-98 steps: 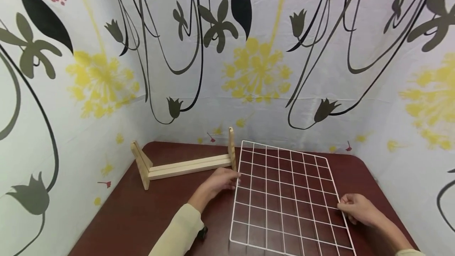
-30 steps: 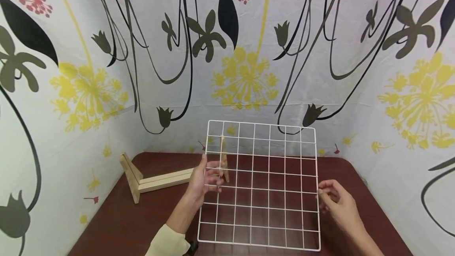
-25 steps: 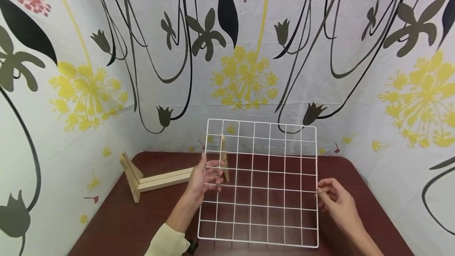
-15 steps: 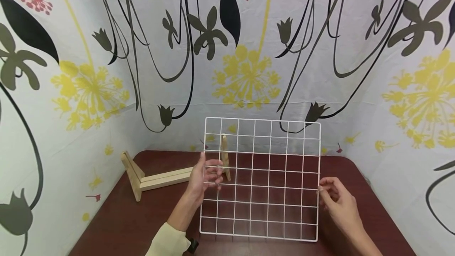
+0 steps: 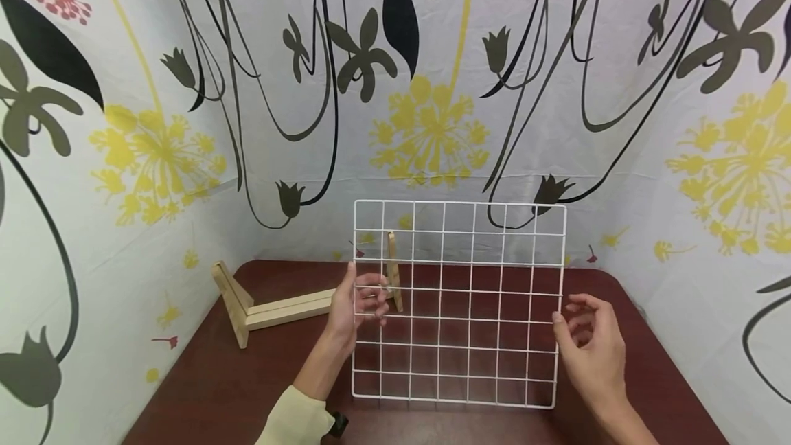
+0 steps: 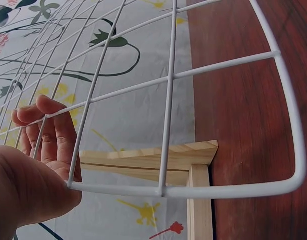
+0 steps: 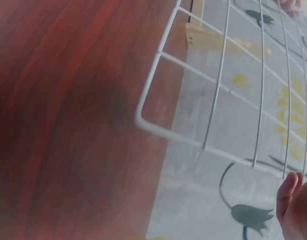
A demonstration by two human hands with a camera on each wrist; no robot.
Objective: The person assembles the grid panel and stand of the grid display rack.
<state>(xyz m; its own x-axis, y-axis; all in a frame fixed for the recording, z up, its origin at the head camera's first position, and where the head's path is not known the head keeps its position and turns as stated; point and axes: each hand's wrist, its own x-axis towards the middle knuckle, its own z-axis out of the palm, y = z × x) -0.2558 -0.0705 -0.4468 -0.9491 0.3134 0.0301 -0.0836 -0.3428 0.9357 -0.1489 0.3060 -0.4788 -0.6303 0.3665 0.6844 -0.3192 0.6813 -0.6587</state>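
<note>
A white wire grid panel (image 5: 441, 289) stands nearly upright, its lower edge close over the dark red table. At its left edge my left hand (image 5: 346, 311) holds it, thumb in front and fingers behind the wires; the left wrist view shows those fingertips (image 6: 46, 105) behind the mesh. On the opposite side is my right hand (image 5: 593, 349), its thumb at the panel's right edge and its other fingers loosely bent, apart from the wire. Only part of that hand (image 7: 299, 205) shows in the right wrist view, right at the panel's frame.
Behind and left of the panel sits a pale wooden stand (image 5: 290, 309), two upright end pieces joined by a bar; the mesh overlaps its right end. The table (image 5: 198, 376) is bordered by a flower-printed cloth (image 5: 432, 40). A black band (image 5: 337, 424) circles the left wrist.
The panel has gone from lying flatter on the right to nearly upright in the middle. Lately it tilts up further, and the right hand's fingers have spread from their pinch on its edge.
</note>
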